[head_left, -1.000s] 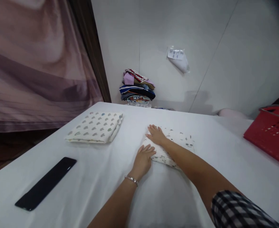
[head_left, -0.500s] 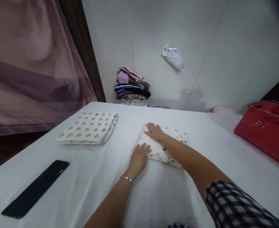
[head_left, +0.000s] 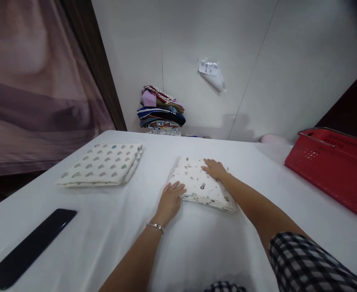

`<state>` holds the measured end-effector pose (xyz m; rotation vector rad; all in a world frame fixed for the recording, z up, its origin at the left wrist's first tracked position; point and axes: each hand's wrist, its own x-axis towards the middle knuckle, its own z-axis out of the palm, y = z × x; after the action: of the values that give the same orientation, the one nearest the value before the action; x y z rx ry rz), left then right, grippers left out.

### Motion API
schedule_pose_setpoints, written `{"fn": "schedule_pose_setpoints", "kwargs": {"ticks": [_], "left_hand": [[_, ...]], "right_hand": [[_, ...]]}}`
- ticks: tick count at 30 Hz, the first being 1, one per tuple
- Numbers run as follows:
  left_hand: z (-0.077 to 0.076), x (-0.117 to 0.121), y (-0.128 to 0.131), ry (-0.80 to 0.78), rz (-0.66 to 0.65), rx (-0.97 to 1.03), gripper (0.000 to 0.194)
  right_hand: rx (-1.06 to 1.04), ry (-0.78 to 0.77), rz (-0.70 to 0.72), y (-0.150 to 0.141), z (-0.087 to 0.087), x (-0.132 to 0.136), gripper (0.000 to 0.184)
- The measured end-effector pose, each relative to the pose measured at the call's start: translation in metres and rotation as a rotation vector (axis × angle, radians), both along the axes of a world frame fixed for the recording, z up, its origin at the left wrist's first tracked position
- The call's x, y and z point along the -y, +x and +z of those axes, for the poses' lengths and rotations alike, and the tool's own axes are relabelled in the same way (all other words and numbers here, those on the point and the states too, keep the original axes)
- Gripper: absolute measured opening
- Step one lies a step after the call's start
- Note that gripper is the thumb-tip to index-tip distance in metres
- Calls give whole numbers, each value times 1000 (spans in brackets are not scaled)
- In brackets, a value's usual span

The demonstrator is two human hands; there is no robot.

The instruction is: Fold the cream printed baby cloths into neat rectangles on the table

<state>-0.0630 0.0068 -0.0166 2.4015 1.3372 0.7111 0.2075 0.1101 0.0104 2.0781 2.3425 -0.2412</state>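
Observation:
A folded white cloth (head_left: 196,178) with small scattered prints lies flat in front of me, its layered edge facing my side. My left hand (head_left: 170,200) rests at its near left corner, fingers stretched out over the edge. On the cloth's upper right part lies my right hand (head_left: 215,168), flat with fingers spread. Farther left is a second folded cloth (head_left: 102,164), white with grey mushroom-like prints, which neither hand touches.
A long dark flat board (head_left: 29,247) lies at the near left of the white-covered table (head_left: 120,239). On the right stands a red basket (head_left: 333,170) with a metal handle. Behind the table rises a stack of folded fabrics (head_left: 162,109); a paper sign (head_left: 209,68) hangs on the wall.
My right hand has slid across the cloth from its left part to its right side, uncovering the print. My left hand stays at the near left corner. The view has turned slightly right.

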Motion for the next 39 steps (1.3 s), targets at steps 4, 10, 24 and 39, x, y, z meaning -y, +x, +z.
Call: {"fn": "schedule_pose_setpoints", "kwargs": {"ticks": [4, 10, 24, 39], "left_hand": [[4, 1, 0, -9, 0, -2, 55], [6, 0, 1, -7, 5, -8, 56], [7, 3, 4, -3, 22, -8, 53], [6, 8, 5, -26, 6, 18, 57]], "right_hand": [[-34, -5, 2, 9, 15, 4, 69], [-10, 41, -142, 43, 9, 34, 66], [97, 13, -152, 26, 8, 55, 67], [-80, 71, 95, -153, -2, -1, 72]]}}
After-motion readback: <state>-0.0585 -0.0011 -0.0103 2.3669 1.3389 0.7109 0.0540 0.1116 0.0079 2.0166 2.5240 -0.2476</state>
